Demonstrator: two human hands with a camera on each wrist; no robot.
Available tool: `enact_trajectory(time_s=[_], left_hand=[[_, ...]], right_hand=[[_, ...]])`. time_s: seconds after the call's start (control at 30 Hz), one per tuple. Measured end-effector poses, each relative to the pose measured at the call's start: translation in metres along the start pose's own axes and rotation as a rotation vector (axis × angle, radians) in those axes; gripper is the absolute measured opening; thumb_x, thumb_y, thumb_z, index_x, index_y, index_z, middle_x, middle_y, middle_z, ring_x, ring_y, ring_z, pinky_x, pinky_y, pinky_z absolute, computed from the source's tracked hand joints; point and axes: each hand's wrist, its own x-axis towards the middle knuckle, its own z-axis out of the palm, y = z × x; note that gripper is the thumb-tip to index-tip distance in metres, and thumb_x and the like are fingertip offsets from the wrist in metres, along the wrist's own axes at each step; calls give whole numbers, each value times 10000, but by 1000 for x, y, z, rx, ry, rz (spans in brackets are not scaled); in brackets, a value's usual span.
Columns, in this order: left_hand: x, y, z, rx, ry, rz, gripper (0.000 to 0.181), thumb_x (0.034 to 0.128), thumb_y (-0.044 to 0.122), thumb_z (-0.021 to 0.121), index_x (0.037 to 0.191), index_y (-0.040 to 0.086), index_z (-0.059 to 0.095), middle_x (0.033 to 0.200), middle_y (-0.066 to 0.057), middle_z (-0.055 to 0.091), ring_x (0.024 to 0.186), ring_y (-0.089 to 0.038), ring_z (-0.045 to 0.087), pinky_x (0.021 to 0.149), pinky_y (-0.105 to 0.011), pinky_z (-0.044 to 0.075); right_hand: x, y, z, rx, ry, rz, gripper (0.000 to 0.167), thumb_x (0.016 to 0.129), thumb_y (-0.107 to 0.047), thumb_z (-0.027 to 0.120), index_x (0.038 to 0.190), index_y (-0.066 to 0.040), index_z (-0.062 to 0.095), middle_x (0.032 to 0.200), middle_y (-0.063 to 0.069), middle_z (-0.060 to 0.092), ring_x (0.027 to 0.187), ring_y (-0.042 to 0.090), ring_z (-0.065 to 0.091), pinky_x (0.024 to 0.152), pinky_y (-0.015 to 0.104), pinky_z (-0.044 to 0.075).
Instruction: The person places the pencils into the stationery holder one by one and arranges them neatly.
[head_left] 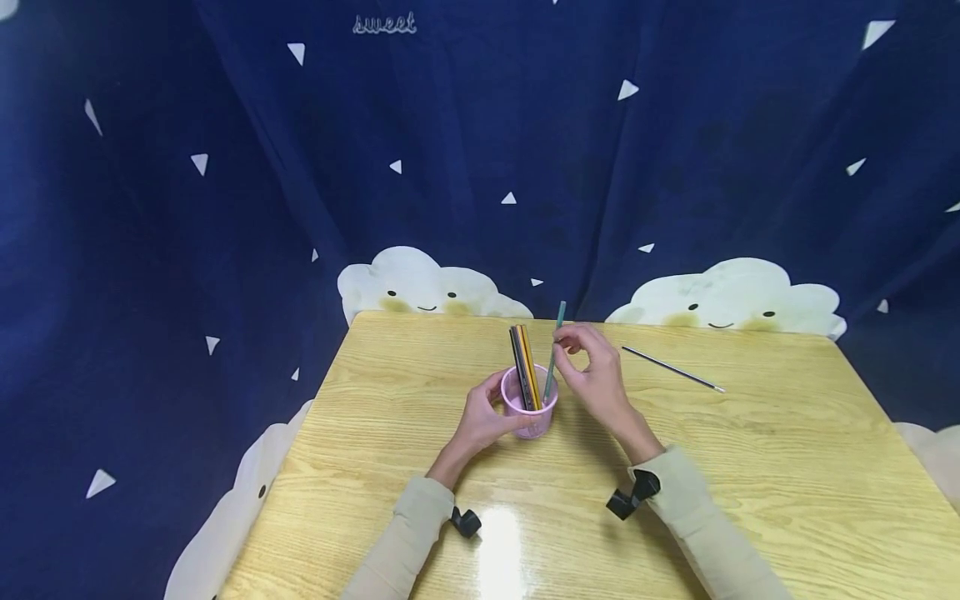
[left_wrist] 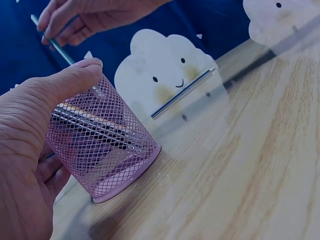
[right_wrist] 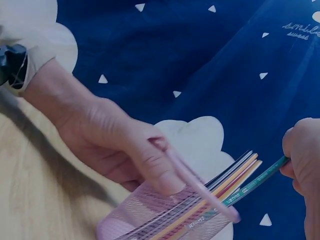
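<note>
My left hand [head_left: 480,417] grips a pink mesh pencil cup [head_left: 532,428] around its side, the thumb near the rim. Several pencils [head_left: 525,358], dark and yellow-orange ones among them, lean together inside the cup. Between thumb and fingertips, my right hand [head_left: 597,375] pinches a green pencil [head_left: 562,313] near its upper part. This pencil's lower end is inside the cup, by the right side of the rim, as the right wrist view also shows. The left wrist view shows the mesh cup [left_wrist: 107,145] standing on the table, the left thumb [left_wrist: 75,80] across its upper side.
A dark blue pencil [head_left: 672,369] with a pale end lies on the wooden table [head_left: 750,475], right of my right hand. Behind the table hangs a navy curtain [head_left: 465,108] with white triangles and smiling clouds. Both wrists carry black straps [head_left: 643,487].
</note>
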Motion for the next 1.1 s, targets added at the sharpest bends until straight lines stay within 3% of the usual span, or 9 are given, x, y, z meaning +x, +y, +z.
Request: enact_trajectory(time_s=[0.33,0.83,1.1], left_hand=[[0,1,0,0,-9,-20,831,717,121,945,1466,115,586,1379,-50,678,1250,-224,643,1126,-423,488],[1,-1,0,-9,-12,2,796,728,101,939,1448,94,599,1365,-88,685,1236,-278,650,1113,-489,494],[0,0,-1,-19,-12,3,801,726,84,945,1447,83,596,1374,-100,679,1259,-291,639,1135,-483,476]], right_hand=[[-12,9,13,-21,-100,18,387,865,114,733,1235,13,683,1102,139,727,827,253,716,708,340,569],[-18,6,22,-70,-240,111,324,901,95,718,1203,-21,697,1153,135,715,860,243,723,751,453,608],[-19,5,23,-75,-254,111,311,904,94,713,1197,-9,696,1140,162,718,849,251,726,764,453,634]])
